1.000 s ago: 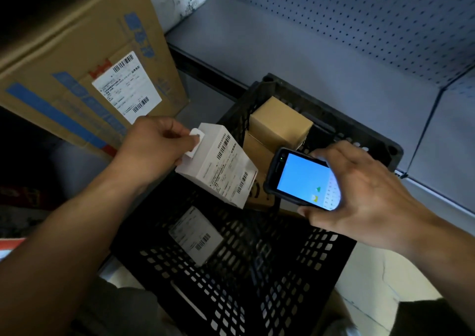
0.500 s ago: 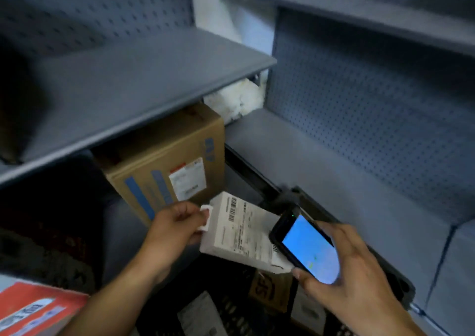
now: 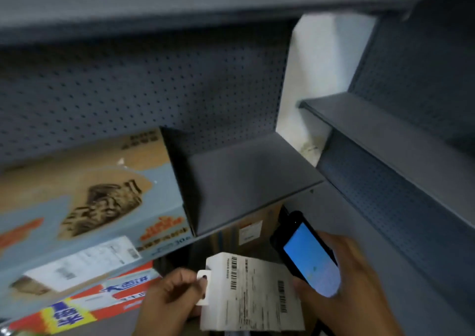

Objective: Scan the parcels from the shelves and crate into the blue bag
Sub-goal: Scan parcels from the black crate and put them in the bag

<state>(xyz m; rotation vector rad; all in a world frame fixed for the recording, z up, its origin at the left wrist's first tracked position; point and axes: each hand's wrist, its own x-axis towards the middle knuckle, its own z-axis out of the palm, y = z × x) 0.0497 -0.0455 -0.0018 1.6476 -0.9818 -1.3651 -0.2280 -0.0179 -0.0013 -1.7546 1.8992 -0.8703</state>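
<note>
Left hand (image 3: pixel 171 301) and right hand (image 3: pixel 341 284) are raised side by side, fingers (image 3: pixel 203 283) curled.

Parcel depot or stockroom. Grey metal shelving (image 3: pixel 252 171) with perforated back panels (image 3: pixel 123 91) fills the view from 9 to 3 o'clock. Printed cartons with shipping labels at 8 o'clock (image 3: pixel 84 207). Barcode-labelled white parcel (image 3: pixel 252 294) and handheld scanner (image 3: pixel 305 253) at 6 o'clock.

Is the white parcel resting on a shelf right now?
No, the left hand holds the white parcel in the air beside the scanner.
</note>
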